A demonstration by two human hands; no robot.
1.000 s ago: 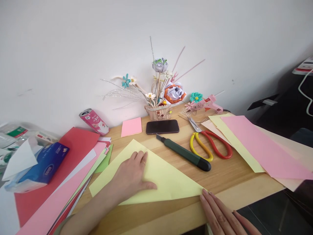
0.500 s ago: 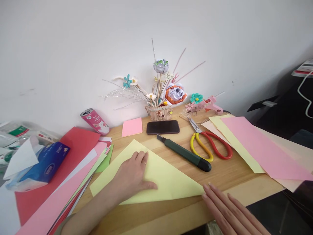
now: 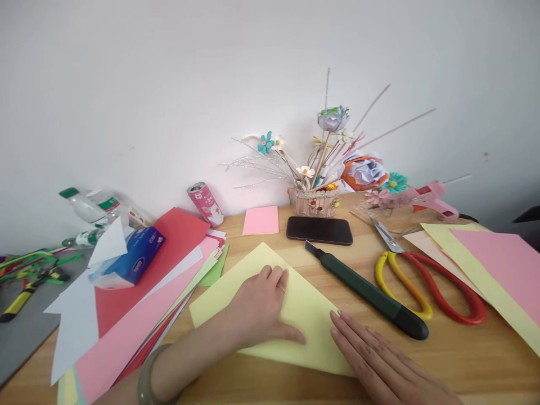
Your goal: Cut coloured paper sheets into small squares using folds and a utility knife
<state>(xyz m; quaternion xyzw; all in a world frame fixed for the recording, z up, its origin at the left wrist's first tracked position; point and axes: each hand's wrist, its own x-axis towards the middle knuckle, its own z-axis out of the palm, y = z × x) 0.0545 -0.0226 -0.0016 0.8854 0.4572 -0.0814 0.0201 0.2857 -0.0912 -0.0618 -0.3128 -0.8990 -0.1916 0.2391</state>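
Wooden desk (image 3: 464,354); hands on yellow paper (image 3: 304,298)

We see a plain white wall (image 3: 169,84) filling the view from nine to three o'clock, evenly lit by soft light. Below it, toward six o'clock, runs a light wooden tabletop (image 3: 464,360); at eight o'clock a grey surface (image 3: 21,337) adjoins its left edge.
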